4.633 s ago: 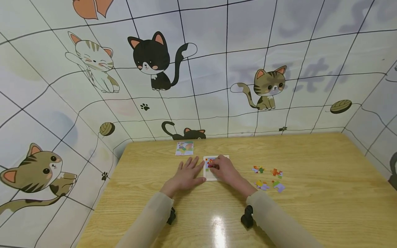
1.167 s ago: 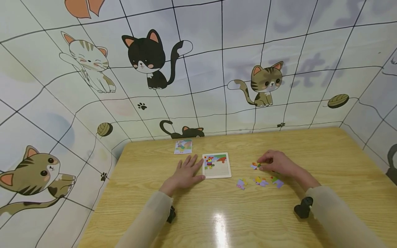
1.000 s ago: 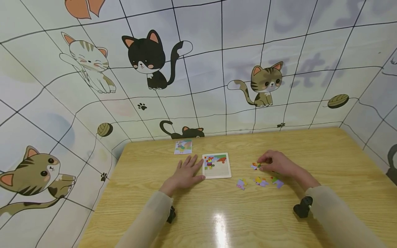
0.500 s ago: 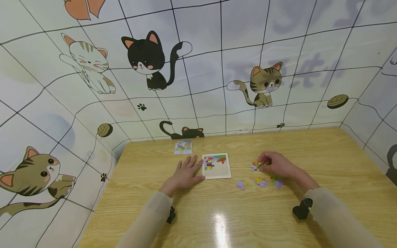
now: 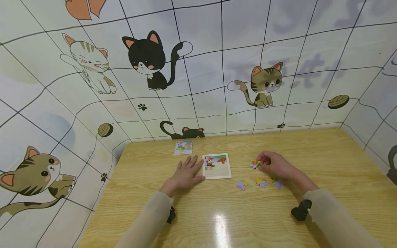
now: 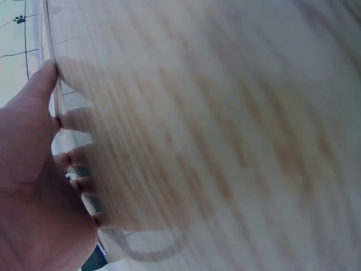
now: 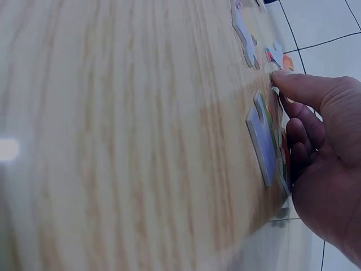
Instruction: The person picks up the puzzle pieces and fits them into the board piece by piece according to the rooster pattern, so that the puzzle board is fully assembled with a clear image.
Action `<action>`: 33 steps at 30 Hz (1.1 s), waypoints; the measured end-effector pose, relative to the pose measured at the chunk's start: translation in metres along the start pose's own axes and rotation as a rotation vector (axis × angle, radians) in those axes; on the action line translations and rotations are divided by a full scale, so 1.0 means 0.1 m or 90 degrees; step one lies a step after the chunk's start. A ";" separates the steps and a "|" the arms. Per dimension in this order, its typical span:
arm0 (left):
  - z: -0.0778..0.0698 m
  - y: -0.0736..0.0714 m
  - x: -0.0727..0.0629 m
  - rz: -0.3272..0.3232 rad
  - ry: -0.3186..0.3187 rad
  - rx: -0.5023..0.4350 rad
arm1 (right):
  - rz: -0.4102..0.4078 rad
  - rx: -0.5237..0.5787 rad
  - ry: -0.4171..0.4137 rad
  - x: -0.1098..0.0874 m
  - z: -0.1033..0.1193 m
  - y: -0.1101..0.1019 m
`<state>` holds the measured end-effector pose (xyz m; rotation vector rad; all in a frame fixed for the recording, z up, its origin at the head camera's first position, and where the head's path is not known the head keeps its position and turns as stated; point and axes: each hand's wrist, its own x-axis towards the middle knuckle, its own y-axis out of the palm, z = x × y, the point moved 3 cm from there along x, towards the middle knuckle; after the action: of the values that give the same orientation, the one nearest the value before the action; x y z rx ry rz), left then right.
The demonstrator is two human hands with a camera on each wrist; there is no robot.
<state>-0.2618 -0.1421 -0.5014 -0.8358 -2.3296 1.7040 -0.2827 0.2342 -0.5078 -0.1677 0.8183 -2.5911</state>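
Note:
In the head view, my left hand (image 5: 183,175) lies flat on the table, fingers spread, its index finger and thumb at the left edge of a white-framed puzzle tray (image 5: 221,173). Several pieces sit in the tray's upper part, showing a rainbow-striped figure; the lower right is bare. My right hand (image 5: 276,165) pinches a small orange, green and lilac puzzle piece (image 5: 254,165) between thumb and index finger, low over the table. The right wrist view shows the thumb against this piece (image 7: 288,63). Fingers partly hide it.
Loose puzzle pieces lie before my right hand: a lilac one (image 5: 241,185), a yellow-lilac one (image 5: 260,182) and a green-lilac one (image 5: 277,183). Another piece (image 7: 285,164) lies under my right palm. A picture card (image 5: 183,147) rests behind my left hand. A cat-patterned wall backs the table.
Earlier my right hand was over the tray; it has since moved right to the loose pieces. Over the last second it shifts only slightly, the piece turning a little. My left hand stays put.

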 end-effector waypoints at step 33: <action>0.00 -0.01 0.00 -0.007 0.003 0.000 | -0.080 0.007 0.007 0.13 0.22 0.08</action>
<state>-0.2619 -0.1425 -0.5007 -0.8243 -2.3260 1.6964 -0.2865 0.2107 -0.4943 -0.2077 0.8229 -2.7161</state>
